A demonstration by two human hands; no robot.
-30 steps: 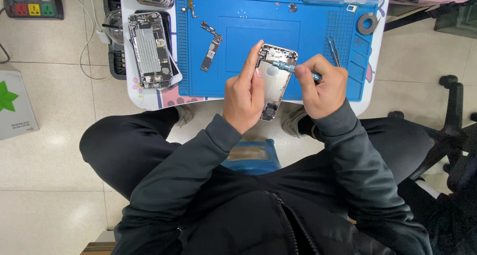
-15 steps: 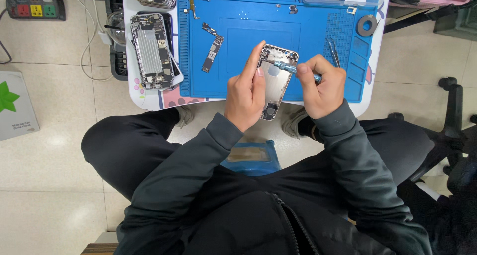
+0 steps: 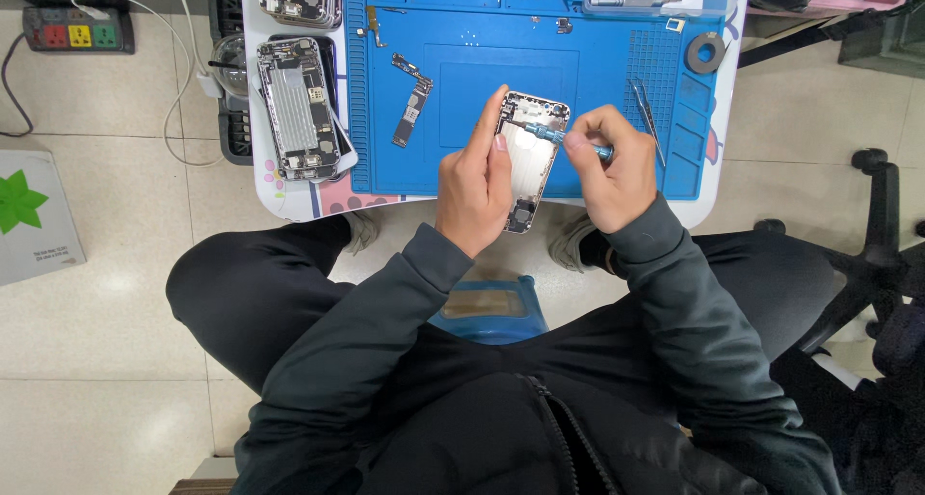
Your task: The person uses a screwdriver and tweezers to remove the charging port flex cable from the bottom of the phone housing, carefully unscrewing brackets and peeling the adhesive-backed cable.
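- left hand (image 3: 474, 191) clasps the opened phone shell (image 3: 528, 158) along its left edge, on the blue mat (image 3: 462, 80)
- right hand (image 3: 607, 167) pinches a small screwdriver (image 3: 554, 136); tip inside the shell's upper end; tweezers (image 3: 647, 119) just beyond its knuckles

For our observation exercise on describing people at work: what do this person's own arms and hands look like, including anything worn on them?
Both arms are covered by long, dark grey sleeves of a zip-front jacket, ending in plain snug cuffs at the wrists. The left hand and right hand are bare: no gloves. No rings, watch or wristband show. The sleeve fabric is matt and slightly creased, without visible markings.
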